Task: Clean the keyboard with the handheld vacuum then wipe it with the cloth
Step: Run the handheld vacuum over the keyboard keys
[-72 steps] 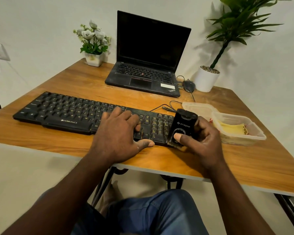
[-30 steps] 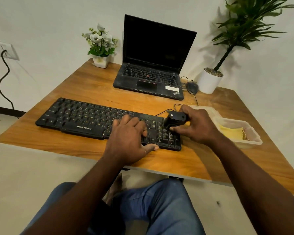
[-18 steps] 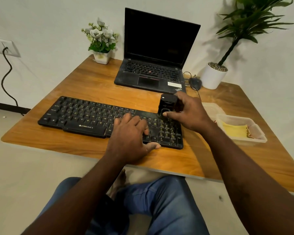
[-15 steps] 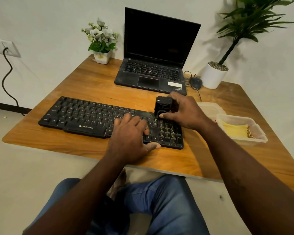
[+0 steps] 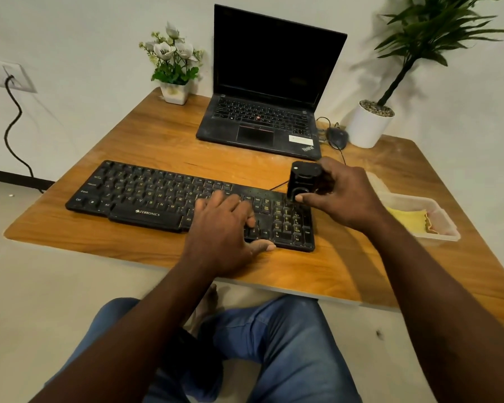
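Note:
A black keyboard [image 5: 146,196] lies across the wooden table [image 5: 163,141]. My left hand [image 5: 224,231] rests flat on its right-centre keys, thumb along the front edge. My right hand [image 5: 344,196] grips a small black handheld vacuum [image 5: 303,180], held upright over the keyboard's far right corner, above the number pad. A yellow cloth [image 5: 409,219] lies in a clear plastic container [image 5: 445,225] at the right of the table.
An open black laptop [image 5: 262,123] stands behind the keyboard, with a mouse [image 5: 336,138] and its cable beside it. A small flower pot [image 5: 173,93] and a tall plant in a white pot [image 5: 367,126] sit at the back corners. A wall socket with a cord [image 5: 12,112] is at left.
My right hand has carried the vacuum from the keyboard's front right corner up to its far right corner. The left hand has stayed on the keys.

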`<state>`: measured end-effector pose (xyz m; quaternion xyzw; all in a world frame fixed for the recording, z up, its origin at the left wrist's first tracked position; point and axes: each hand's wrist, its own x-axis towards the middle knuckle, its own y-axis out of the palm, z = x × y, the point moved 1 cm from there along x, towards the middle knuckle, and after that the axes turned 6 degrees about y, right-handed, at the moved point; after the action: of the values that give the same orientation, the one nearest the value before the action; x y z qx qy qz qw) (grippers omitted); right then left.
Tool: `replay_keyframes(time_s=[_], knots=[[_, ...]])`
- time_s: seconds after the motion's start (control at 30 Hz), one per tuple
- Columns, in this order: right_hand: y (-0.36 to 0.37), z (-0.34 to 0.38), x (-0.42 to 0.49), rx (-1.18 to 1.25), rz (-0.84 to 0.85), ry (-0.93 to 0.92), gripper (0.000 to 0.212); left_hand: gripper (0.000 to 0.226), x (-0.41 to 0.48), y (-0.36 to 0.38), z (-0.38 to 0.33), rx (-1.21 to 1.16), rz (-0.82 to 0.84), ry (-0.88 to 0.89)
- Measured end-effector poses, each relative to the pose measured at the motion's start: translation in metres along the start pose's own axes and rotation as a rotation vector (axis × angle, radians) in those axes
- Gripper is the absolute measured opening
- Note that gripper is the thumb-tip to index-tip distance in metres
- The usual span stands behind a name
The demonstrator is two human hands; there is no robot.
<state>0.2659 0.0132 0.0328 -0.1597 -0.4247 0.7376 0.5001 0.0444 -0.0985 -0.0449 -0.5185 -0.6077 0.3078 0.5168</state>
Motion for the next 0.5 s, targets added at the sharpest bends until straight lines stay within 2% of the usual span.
replay_keyframes(time_s=[0.2, 0.33, 0.5], knots=[[0.023, 0.018, 0.004, -0.024, 0.072, -0.025, 0.037, 0.053, -0.001, -0.003, -0.002, 0.013, 0.005, -0.009], [0.032, 0.018, -0.013, -0.110, 0.065, -0.091, 0.040, 0.054, 0.000, -0.003, -0.003, 0.017, 0.005, -0.013], [0.008, -0.004, -0.031, -0.180, 0.032, -0.068, 0.043, 0.053, -0.001, -0.002, -0.002, 0.007, -0.006, -0.011]])
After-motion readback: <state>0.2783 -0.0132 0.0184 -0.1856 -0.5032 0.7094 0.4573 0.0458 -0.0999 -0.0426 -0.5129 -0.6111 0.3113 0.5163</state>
